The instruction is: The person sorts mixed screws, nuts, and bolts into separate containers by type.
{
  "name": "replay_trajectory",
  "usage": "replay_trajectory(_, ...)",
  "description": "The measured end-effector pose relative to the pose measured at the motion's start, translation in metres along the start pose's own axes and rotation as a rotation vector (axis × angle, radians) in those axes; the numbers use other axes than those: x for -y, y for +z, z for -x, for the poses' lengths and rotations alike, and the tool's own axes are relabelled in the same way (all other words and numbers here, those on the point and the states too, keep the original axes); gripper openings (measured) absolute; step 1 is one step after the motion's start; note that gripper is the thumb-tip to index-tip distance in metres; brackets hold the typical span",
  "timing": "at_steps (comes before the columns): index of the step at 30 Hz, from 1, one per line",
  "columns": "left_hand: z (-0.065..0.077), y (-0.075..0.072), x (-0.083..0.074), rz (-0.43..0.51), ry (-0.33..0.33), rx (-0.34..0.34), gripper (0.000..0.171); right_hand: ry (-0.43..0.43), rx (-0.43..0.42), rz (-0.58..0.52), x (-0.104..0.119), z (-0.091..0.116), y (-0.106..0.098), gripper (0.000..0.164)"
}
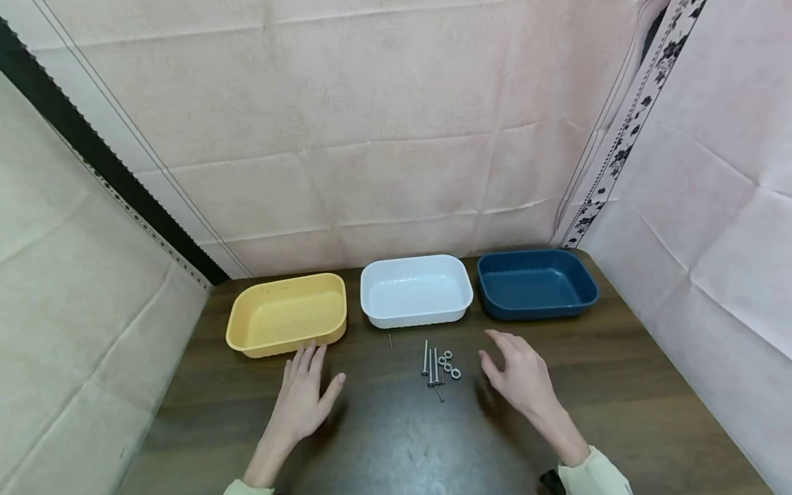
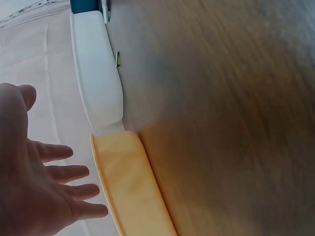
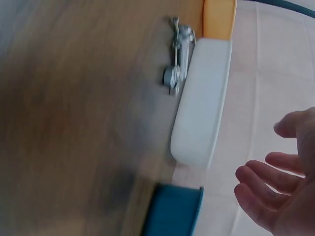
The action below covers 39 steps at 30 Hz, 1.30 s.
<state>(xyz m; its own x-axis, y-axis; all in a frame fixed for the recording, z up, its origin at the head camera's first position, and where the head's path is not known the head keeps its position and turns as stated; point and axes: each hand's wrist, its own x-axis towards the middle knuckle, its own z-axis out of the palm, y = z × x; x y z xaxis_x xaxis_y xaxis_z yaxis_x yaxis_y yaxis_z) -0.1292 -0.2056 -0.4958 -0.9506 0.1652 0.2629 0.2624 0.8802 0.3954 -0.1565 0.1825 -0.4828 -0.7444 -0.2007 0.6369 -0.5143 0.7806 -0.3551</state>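
My left hand [image 1: 302, 399] is held with fingers straight and spread, its fingertips overlapping the front rim of the yellow tray [image 1: 272, 349] in the head view. In the left wrist view its palm shows bare beside that tray. My right hand [image 1: 522, 373] hovers to the right of the hardware, fingers loosely bent and holding nothing. Between the hands lie several long bolts [image 1: 430, 368], several hex nuts [image 1: 456, 374] and a thin screw [image 1: 439, 394]. Another small thin screw [image 1: 390, 341] lies apart, just in front of the white tray [image 1: 416, 322].
A dark blue tray [image 1: 538, 314] stands at the right end of the row of trays along the back of the brown wooden table [image 1: 396, 440]. Cloth-covered walls [image 1: 396, 185] rise behind the table and on both sides.
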Motion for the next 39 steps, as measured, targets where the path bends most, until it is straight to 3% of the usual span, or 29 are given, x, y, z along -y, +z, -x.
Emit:
replay_trajectory(7, 0.001, -0.001, 0.003, 0.088, -0.004, -0.097, 0.064, 0.021, -0.017, -0.087, 0.013, 0.004, 0.014, 0.030)
replay_trajectory(13, 0.005, -0.003, 0.008, 0.219, -0.022, -0.190, 0.053, 0.044, 0.003, -0.116, 0.023, 0.010, 0.026, 0.029)
replay_trajectory(17, 0.008, -0.006, 0.016, 0.319, -0.060, -0.228, 0.046, 0.067, 0.018, -0.143, 0.029, 0.015, 0.034, 0.027)
replay_trajectory(19, 0.009, -0.008, 0.018, 0.357, -0.106, -0.279, 0.040, 0.091, 0.032, -0.164, 0.033, 0.017, 0.038, 0.025)
replay_trajectory(23, 0.008, -0.013, 0.023, 0.501, -0.253, -0.465, 0.023, 0.139, 0.065, -0.198, 0.037, 0.021, 0.044, 0.024)
replay_trajectory(26, 0.006, -0.018, 0.029, 0.708, -0.394, -0.604, 0.020, 0.155, 0.075, -0.213, 0.039, 0.025, 0.049, 0.024)
replay_trajectory(30, 0.002, -0.029, 0.045, 0.952, -0.597, -0.724, 0.024, 0.159, 0.073, -0.227, 0.041, 0.029, 0.051, 0.023)
replay_trajectory(34, -0.001, -0.043, 0.067, 1.005, -0.778, -0.765, 0.020, 0.167, 0.076, -0.240, 0.042, 0.030, 0.053, 0.023)
replay_trajectory(39, -0.008, -0.055, 0.096, 1.067, -0.936, -0.725, 0.032, 0.186, 0.094, -0.245, 0.043, 0.031, 0.053, 0.022)
